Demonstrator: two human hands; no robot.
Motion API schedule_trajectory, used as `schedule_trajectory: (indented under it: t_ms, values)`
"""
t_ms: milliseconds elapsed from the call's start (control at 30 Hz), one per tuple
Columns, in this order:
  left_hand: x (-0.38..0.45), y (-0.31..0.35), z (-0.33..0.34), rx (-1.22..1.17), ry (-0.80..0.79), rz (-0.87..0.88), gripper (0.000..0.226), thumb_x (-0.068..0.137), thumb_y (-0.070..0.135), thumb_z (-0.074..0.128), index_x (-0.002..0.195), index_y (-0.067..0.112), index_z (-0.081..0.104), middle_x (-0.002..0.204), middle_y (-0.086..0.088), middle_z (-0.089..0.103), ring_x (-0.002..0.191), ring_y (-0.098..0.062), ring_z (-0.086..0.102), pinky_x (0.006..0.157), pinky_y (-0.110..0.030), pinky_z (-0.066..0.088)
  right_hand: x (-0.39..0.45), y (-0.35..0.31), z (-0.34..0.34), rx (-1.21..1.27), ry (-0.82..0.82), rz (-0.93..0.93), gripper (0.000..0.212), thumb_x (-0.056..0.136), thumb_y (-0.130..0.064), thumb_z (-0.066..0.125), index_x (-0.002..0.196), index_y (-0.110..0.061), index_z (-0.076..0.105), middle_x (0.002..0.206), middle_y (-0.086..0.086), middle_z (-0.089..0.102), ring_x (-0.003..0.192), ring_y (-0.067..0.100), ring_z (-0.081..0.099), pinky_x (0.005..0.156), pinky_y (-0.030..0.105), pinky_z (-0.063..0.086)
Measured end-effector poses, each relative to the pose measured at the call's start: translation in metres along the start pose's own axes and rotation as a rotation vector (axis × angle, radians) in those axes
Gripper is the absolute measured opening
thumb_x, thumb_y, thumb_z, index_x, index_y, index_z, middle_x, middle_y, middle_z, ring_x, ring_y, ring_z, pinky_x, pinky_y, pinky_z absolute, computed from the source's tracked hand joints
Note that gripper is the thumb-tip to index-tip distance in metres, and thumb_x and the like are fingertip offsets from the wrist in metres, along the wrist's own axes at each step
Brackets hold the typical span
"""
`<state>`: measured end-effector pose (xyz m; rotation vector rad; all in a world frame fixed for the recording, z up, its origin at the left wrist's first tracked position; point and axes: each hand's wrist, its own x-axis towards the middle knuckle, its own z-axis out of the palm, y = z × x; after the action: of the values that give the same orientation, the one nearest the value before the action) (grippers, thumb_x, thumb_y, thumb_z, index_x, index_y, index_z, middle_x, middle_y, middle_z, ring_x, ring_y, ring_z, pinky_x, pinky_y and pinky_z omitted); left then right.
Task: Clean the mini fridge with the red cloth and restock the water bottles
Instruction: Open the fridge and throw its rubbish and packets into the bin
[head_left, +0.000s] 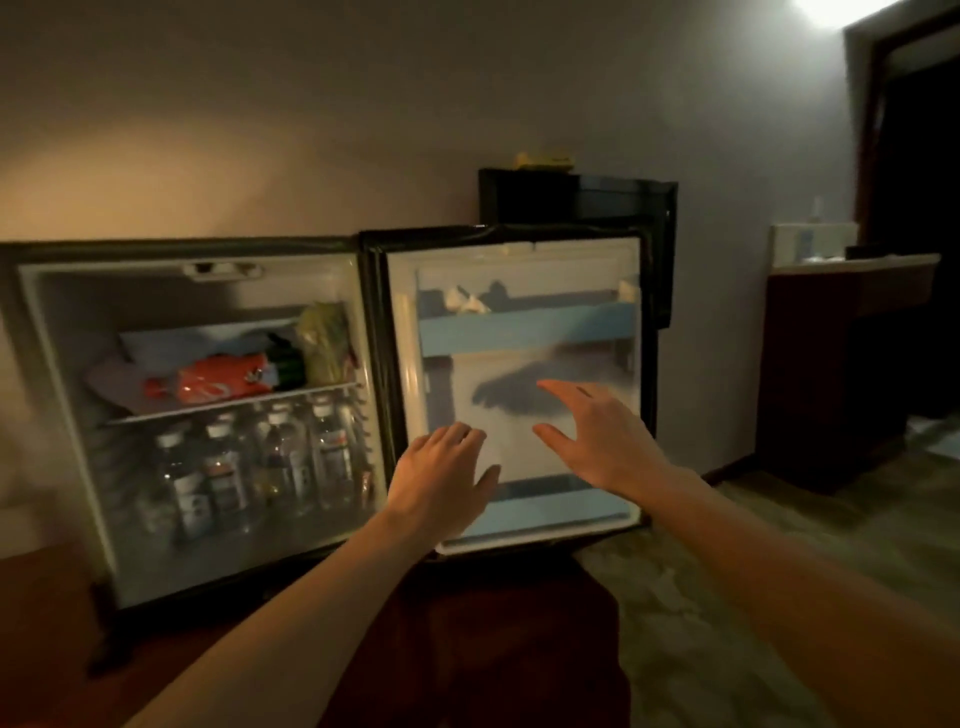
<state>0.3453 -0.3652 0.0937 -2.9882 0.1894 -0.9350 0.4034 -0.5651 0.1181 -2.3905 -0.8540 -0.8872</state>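
Left hand, right hand spread, empty | water bottles upright, caps up

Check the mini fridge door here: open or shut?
Open. The door is swung fully out to the right, its inner shelves facing the camera, and the water bottles inside show.

Labels on the water bottles blur beyond reading (motion smear); the yellow object above stays unidentifiable.
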Motion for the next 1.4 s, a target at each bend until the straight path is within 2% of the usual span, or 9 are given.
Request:
schedule_trajectory:
  t_ms: [233,400,567,733,867,1000,1167,1333,1400]
  values:
    - [0.029,-0.042,-0.032,-0.057,0.149,-0.024,0.025,0.093,0.036,0.053,0.110,0.019,0.057,0.113,0.002,0.058,0.102,-0.020,0.057,0.076,-0.035,0.048,0.089,-0.030,-0.009,0.136,0.070,-0.080,0.072,0.086,-0.024,0.072,0.147,-0.025,0.035,0.144,0.004,0.044,0.134,0.022,0.037,0.110,0.036,0.032]
    - [0.048,-0.047,-0.029,-0.098,0.206,0.011,0.025,0.094,0.036,0.052,0.113,0.020,0.057,0.113,0.003,0.059,0.100,-0.013,0.056,0.080,-0.029,0.050,0.133,-0.040,-0.004,0.076,0.076,-0.044,0.051,0.096,-0.033,0.057,0.143,-0.020,0.043,0.144,0.003,0.046,0.133,0.022,0.039,0.109,0.038,0.033]
    - [0.057,-0.049,-0.017,-0.025,0.225,0.040,0.035,0.094,0.042,0.049,0.124,0.024,0.057,0.124,0.006,0.058,0.122,-0.013,0.044,0.097,-0.031,0.042,0.160,-0.048,0.007,0.075,0.040,0.077,0.034,0.099,-0.041,0.045,0.117,-0.019,0.063,0.113,0.005,0.065,0.104,0.025,0.058,0.093,0.044,0.046]
    - [0.062,-0.049,-0.009,0.029,0.233,0.024,0.036,0.091,0.043,0.050,0.121,0.025,0.059,0.127,0.007,0.061,0.130,-0.015,0.038,0.098,-0.034,0.039,0.175,-0.051,0.015,0.037,-0.033,0.227,0.031,0.095,-0.043,0.052,0.082,-0.019,0.066,0.089,0.004,0.064,0.090,0.023,0.057,0.087,0.041,0.036]
    - [0.061,-0.048,-0.006,0.064,0.211,0.028,0.038,0.092,0.044,0.047,0.123,0.026,0.060,0.129,0.007,0.060,0.131,-0.015,0.036,0.101,-0.033,0.037,0.171,-0.054,0.020,0.131,0.094,0.168,0.021,0.096,-0.032,0.056,0.092,-0.016,0.070,0.092,0.007,0.068,0.090,0.025,0.062,0.081,0.042,0.050]
    - [0.057,-0.041,-0.007,0.050,0.208,0.054,0.036,0.094,0.043,0.047,0.123,0.025,0.059,0.126,0.006,0.060,0.124,-0.017,0.042,0.100,-0.032,0.039,0.152,-0.049,0.016,0.231,0.286,-0.016,0.020,0.100,-0.024,0.049,0.097,-0.009,0.061,0.090,0.010,0.065,0.084,0.027,0.059,0.071,0.039,0.044]
    - [0.057,-0.026,-0.003,-0.037,0.160,0.077,0.034,0.095,0.042,0.048,0.122,0.023,0.057,0.120,0.006,0.059,0.111,-0.013,0.052,0.095,-0.029,0.044,0.111,-0.032,-0.003,0.161,0.304,-0.176,0.019,0.101,-0.022,0.046,0.097,-0.007,0.058,0.092,0.010,0.065,0.083,0.025,0.060,0.071,0.032,0.040]
    - [0.052,0.015,0.012,-0.083,0.098,0.096,0.038,0.095,0.040,0.049,0.127,0.021,0.055,0.125,0.005,0.059,0.115,-0.016,0.053,0.098,-0.032,0.043,0.046,0.002,-0.021,0.123,0.289,-0.097,0.018,0.101,-0.022,0.048,0.097,-0.008,0.058,0.092,0.005,0.065,0.080,0.013,0.054,0.069,0.022,0.032]
    - [0.047,0.039,0.025,-0.095,0.055,0.106,0.039,0.095,0.040,0.047,0.127,0.020,0.054,0.126,0.005,0.057,0.117,-0.017,0.051,0.096,-0.033,0.041,0.016,0.026,-0.022,0.109,0.242,-0.020,0.018,0.101,-0.023,0.047,0.098,-0.008,0.057,0.093,0.008,0.066,0.079,0.020,0.060,0.066,0.030,0.041]
